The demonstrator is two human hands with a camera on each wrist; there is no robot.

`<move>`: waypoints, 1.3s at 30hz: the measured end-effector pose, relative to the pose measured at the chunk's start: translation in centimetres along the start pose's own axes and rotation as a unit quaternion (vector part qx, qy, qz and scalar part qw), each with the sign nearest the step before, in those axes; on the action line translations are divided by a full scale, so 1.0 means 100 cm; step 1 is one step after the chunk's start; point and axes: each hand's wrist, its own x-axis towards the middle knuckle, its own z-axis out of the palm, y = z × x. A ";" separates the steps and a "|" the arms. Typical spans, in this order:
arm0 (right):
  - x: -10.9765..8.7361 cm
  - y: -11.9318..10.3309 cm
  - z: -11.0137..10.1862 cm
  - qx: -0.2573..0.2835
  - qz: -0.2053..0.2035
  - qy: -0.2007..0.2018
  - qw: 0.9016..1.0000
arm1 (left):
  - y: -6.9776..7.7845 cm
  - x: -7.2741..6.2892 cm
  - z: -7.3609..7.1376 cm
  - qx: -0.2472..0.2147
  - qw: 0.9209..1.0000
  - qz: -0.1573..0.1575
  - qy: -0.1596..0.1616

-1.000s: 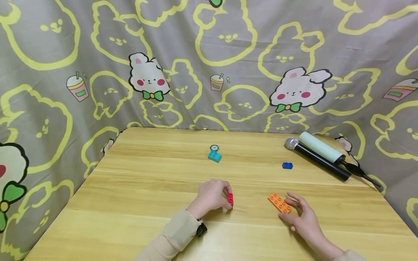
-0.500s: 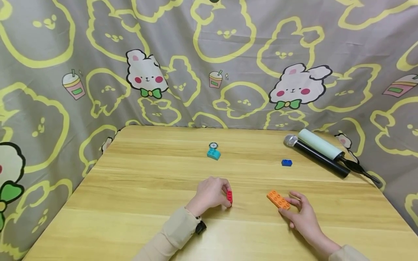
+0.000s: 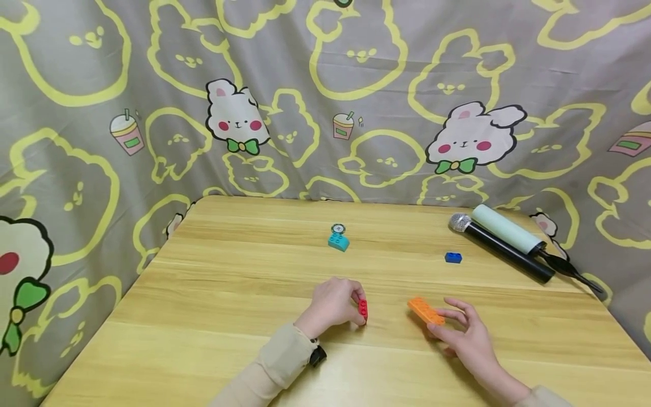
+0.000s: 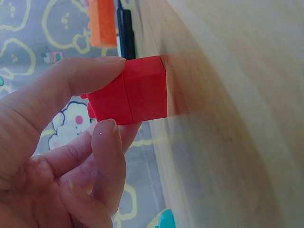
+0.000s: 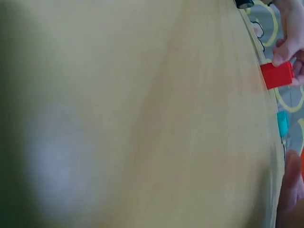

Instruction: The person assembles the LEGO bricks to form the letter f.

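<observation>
My left hand [image 3: 333, 304] pinches a red toy brick block [image 3: 363, 308] between thumb and fingers, close over the table. In the left wrist view a seam divides the red block [image 4: 142, 90] into two stacked parts, its studs toward the palm. To the right, my right hand [image 3: 472, 341] holds an orange studded brick [image 3: 426, 311] by its near end, thumb on one side and fingers on the other. The orange brick is tilted, its far end pointing toward the left hand. In the right wrist view only a sliver of orange shows at the edge.
Farther back on the wooden table [image 3: 244, 265] lie a teal brick [image 3: 338, 242] and a round chip-like disc [image 3: 338, 228]. A blue brick [image 3: 453, 258] sits at the right, near a black microphone [image 3: 503, 250] and a pale green cylinder [image 3: 508, 229]. A patterned curtain [image 3: 305, 102] hangs behind.
The orange brick, flat near the right fingers earlier, has been lifted, tipped and moved slightly left in the right hand. The left hand keeps its grip on the red block in nearly the same place.
</observation>
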 end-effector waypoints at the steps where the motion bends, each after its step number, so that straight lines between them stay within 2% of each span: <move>1: 0.001 -0.001 0.003 0.003 -0.005 -0.007 1.000 | 0.000 0.000 0.000 0.001 1.000 -0.002 0.001; 11: 0.006 -0.017 0.035 0.059 -0.039 -0.083 0.994 | 0.001 -0.001 0.002 0.009 1.000 -0.003 0.003; 18: 0.009 -0.026 0.051 0.071 -0.069 -0.131 0.986 | 0.001 -0.001 0.003 0.013 1.000 -0.003 0.005; 24: 0.010 -0.028 0.060 0.068 -0.101 -0.147 0.982 | 0.002 0.001 0.003 0.015 1.000 -0.004 0.006; 31: 0.011 -0.029 0.067 0.061 -0.104 -0.160 0.980 | 0.003 0.001 0.003 0.027 1.000 -0.007 0.003; 39: 0.015 -0.030 0.071 0.051 -0.151 -0.186 0.969 | 0.002 0.001 0.002 0.030 1.000 -0.004 0.004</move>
